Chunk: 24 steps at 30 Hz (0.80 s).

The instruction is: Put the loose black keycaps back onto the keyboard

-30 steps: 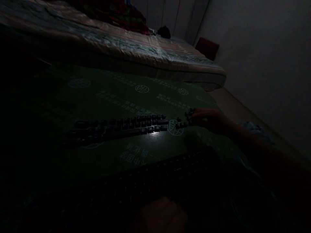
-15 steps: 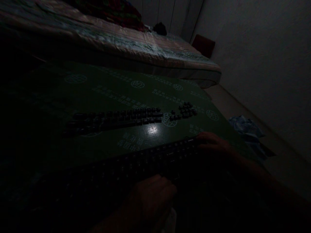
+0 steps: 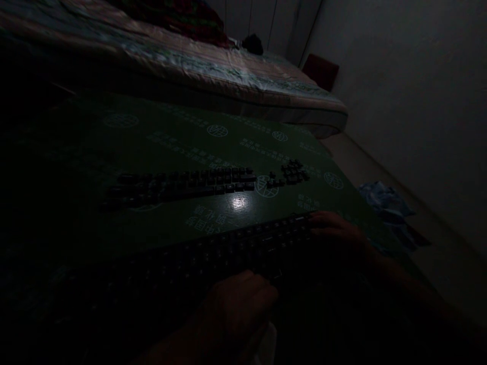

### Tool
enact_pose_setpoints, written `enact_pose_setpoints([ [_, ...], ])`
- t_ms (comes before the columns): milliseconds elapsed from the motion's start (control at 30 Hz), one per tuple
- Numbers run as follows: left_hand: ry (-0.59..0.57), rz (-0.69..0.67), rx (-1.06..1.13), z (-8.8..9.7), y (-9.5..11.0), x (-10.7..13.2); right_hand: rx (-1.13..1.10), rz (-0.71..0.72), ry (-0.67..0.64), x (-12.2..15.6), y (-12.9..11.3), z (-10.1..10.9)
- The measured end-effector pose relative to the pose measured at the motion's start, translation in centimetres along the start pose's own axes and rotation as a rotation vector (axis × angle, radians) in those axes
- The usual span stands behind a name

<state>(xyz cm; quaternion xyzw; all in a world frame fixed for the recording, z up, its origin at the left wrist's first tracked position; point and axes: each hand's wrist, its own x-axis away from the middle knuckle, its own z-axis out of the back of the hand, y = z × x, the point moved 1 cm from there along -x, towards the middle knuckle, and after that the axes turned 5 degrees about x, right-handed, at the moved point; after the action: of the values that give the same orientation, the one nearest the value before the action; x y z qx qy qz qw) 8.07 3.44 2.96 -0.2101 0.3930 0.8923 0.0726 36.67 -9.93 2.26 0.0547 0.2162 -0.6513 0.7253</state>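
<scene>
A dark keyboard body (image 3: 213,253) with its keycaps off lies slanted across the near part of the green table. My right hand (image 3: 335,228) grips its right end, fingers over the top edge. Low in the middle, my left hand (image 3: 243,304) is closed at the keyboard's near edge. A white cloth (image 3: 267,344) pokes out beneath that hand; most of it is hidden. Beyond the keyboard, loose black keycaps (image 3: 228,177) stand in rows, with a smaller cluster of keycaps (image 3: 294,172) to the right. Deep shadow hides the keyboard's left end.
The green tabletop (image 3: 182,147) has printed pale globes and lettering. Behind it is a bed (image 3: 236,81) with a dark red blanket (image 3: 182,20). Crumpled blue-white fabric (image 3: 386,197) lies on the floor at right, near the wall (image 3: 411,101).
The view has shifted very slightly. Both hands keep nearly the same places, the left at the near edge and the right on the keyboard's end.
</scene>
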Motion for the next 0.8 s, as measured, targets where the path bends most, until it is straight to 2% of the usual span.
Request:
enact_pose_setpoints([
  [100,0.007,0.034,-0.007,0.4,0.6,-0.2,0.016,0.064,0.016,-0.4,-0.4,0.0],
  [200,-0.043,0.105,-0.013,1.0,1.4,-0.3,0.041,0.164,-0.008,-1.1,-1.0,0.5],
  [333,-0.069,0.129,-0.013,1.2,1.6,-0.2,0.09,0.204,-0.056,-2.0,-2.1,1.2],
  [467,-0.063,0.1,-0.026,0.3,0.6,0.1,0.099,0.194,-0.061,-2.3,-2.6,1.3],
  [600,0.041,-0.01,-0.007,-0.3,-0.2,0.2,0.014,0.096,-0.044,-1.5,-1.5,0.9],
  [700,-0.066,0.051,-0.006,-0.1,0.0,0.1,0.026,0.077,0.018,-0.2,-0.7,0.0],
  [800,-0.081,0.101,-0.009,0.4,0.6,0.0,0.09,0.099,0.064,1.2,-0.8,-0.8],
])
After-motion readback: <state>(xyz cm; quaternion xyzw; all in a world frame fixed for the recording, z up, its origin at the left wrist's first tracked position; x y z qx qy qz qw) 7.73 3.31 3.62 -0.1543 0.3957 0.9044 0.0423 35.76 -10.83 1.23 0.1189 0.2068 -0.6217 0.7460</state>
